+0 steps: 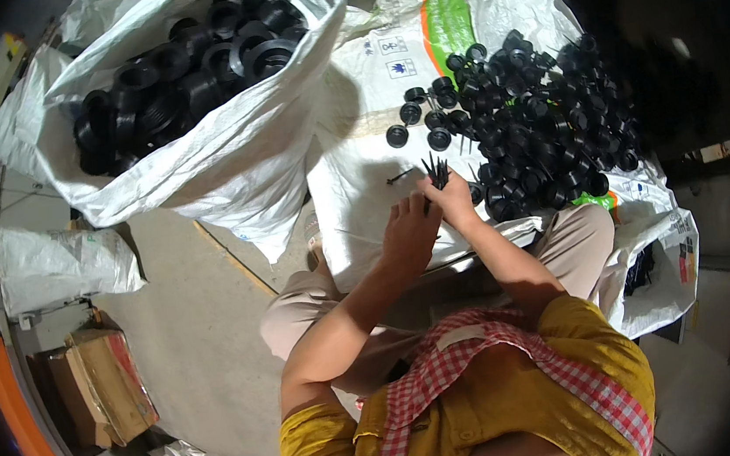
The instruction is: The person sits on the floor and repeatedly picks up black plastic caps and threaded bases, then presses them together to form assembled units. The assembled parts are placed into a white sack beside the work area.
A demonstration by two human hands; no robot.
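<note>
A small bundle of thin, pointed black plastic sticks [436, 171] stands up from the fingers of my right hand [458, 203], which is closed around it. Right beside it, my left hand [409, 231] has its fingers curled in against the bundle's lower end. What those fingers hold, if anything, is hidden. A single thin black stick [400, 176] lies on the white woven sack [355, 220] just beyond my hands. To the right spreads a large heap of small round black plastic caps [539, 119], some with thin stems. Several caps [439, 138] lie loose at its left edge.
An open white sack [225, 145] full of larger black ring-shaped plastic parts stands at the far left. Another white sack [668, 269] with black pieces inside is by my right knee. A cardboard box [112, 389] and a folded white sack [65, 266] sit along the left side.
</note>
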